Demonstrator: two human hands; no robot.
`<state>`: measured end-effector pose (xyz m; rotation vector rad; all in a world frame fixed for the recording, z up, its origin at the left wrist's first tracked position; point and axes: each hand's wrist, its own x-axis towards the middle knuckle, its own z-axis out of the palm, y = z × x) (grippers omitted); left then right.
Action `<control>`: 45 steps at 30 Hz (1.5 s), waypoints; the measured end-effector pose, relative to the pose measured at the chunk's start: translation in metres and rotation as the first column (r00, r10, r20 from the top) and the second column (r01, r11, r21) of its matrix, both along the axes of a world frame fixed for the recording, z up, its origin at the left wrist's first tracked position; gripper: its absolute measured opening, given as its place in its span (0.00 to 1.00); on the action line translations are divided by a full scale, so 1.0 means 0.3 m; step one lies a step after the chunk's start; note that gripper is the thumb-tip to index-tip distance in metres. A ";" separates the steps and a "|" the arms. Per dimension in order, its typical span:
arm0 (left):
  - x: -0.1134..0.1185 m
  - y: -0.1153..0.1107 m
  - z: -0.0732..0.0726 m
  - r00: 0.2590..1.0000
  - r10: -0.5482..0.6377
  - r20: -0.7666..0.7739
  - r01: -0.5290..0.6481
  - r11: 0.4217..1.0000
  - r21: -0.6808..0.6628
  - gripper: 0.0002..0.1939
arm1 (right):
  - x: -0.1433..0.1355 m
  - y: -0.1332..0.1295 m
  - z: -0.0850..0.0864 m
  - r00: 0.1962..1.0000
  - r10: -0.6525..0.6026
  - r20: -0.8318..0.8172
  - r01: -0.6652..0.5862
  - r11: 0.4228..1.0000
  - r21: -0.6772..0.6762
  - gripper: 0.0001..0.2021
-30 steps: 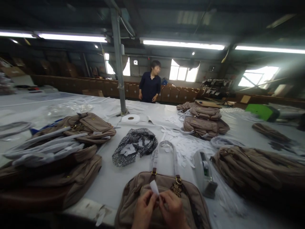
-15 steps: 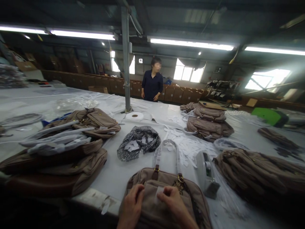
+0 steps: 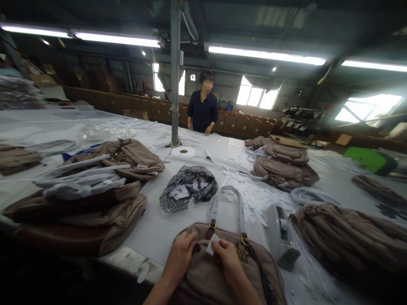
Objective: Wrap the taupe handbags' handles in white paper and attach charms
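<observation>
A taupe handbag (image 3: 206, 275) lies before me at the table's front edge. Its wrapped handles (image 3: 240, 207) stretch away over the tabletop, and a leopard-print tag (image 3: 242, 252) hangs by the right strap ring. My left hand (image 3: 182, 256) is closed at the upper left of the bag's front pocket, its fingers curled on the fabric. Between thumb and forefinger my right hand (image 3: 229, 259) pinches a small white paper slip (image 3: 213, 245), held just over the pocket's top edge.
More taupe bags are stacked at left (image 3: 124, 212), right (image 3: 352, 241) and back right (image 3: 282, 169). A grey tape dispenser (image 3: 281, 237) stands beside my bag. Beyond lie a black-and-white cloth (image 3: 171, 203), loose white slips (image 3: 254, 195) and a white roll (image 3: 190, 152). A person (image 3: 203, 108) stands across the table.
My left hand has moved up to the pocket's upper edge and closed on the fabric. The right hand has carried the white slip slightly up, towards the bag's top.
</observation>
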<state>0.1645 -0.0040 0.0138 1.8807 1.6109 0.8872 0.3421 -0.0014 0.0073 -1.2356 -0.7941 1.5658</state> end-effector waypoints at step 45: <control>0.031 0.029 -0.023 0.993 0.048 0.112 -0.040 0.997 -0.072 0.15 | -0.085 0.163 -0.015 0.992 -0.122 -0.014 0.122 0.993 -0.005 0.27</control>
